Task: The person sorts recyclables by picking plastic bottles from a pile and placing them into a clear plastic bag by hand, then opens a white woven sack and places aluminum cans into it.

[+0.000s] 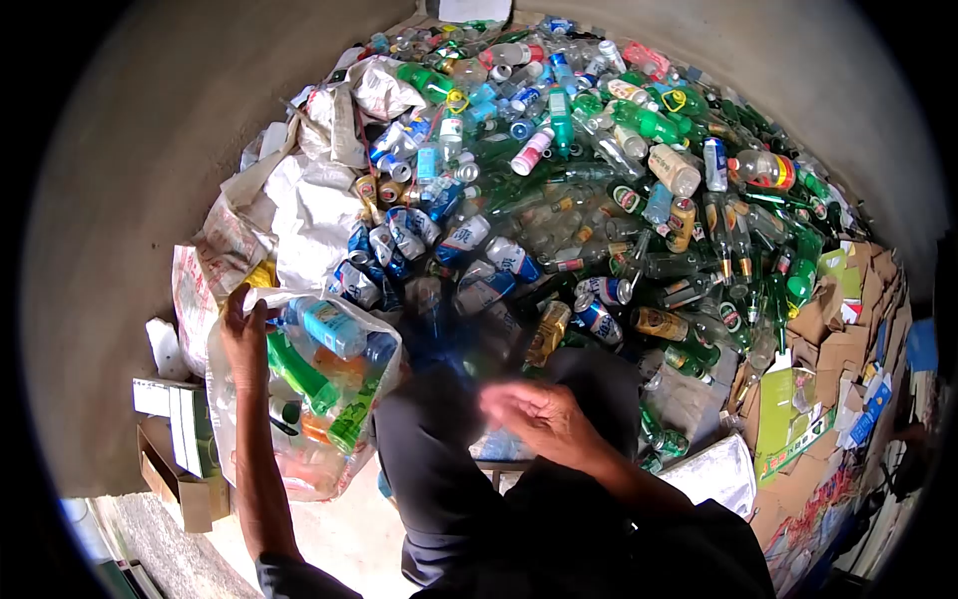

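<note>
My left hand (242, 334) is closed on the upper rim of a clear plastic bag (225, 399) at the left. Inside the bag lie a light-blue-labelled bottle (334, 327), a green bottle (299, 374) and other plastic bottles. Over my lap, my right hand (544, 414) points leftward, its fingers blurred by motion but seemingly stretched out with nothing in them. A smeared dark-blue shape (444, 334) shows just beyond my knees; I cannot make out what it is. Nearby lie blue-and-white cans (464, 240) and a gold can (548, 332).
A large heap of glass bottles (559, 215), plastic bottles and cans fills the space ahead, up to the wall (130, 200). White woven sacks (309, 220) lie at its left. Flattened cardboard (848, 349) is stacked at right. An opened carton (175, 479) stands left of the bag.
</note>
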A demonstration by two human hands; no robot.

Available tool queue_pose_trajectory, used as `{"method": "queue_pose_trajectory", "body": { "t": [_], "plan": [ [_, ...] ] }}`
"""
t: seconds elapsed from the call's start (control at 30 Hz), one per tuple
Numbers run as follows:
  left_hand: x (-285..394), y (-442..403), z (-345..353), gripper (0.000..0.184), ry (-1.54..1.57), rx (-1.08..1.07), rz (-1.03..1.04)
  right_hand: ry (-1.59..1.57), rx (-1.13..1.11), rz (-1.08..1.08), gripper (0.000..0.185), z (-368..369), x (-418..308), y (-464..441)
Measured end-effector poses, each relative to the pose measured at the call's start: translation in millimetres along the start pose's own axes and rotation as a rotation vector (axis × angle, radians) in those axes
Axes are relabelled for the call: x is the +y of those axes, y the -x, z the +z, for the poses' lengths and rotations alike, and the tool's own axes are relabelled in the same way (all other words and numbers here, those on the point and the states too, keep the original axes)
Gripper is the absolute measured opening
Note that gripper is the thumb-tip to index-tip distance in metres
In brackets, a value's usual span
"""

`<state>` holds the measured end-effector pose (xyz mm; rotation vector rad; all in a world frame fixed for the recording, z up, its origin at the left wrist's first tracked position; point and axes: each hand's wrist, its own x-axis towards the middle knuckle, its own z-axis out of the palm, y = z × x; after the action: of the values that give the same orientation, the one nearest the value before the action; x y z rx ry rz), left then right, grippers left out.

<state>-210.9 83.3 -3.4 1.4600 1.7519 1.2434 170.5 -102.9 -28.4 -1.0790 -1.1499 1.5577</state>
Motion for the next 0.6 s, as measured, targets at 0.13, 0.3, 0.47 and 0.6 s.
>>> {"method": "queue_pose_trajectory", "body": {
  "t": [0.13,0.3,0.47,0.6],
  "plan": [
    [46.4,40.9,66.4,0.039,0.251,-0.209,-0.024,0.03,0.23,-0.128,0.023,-28.5,-35.3,14.4],
    [91.9,100.1,144.2,0.038,0.522,-0.491,-0.126,0.041,0.594,-0.183,0.021,-82.2,-25.9,25.6],
    [103.0,132.7,194.3,0.033,0.599,-0.692,-0.181,0.532,0.688,0.028,0.025,-153.1,105.9,43.8],
    [91.7,140.3,204.8,0.025,0.575,-0.698,-0.269,1.061,0.414,0.222,0.031,-172.5,224.4,83.7]
  ]
}}
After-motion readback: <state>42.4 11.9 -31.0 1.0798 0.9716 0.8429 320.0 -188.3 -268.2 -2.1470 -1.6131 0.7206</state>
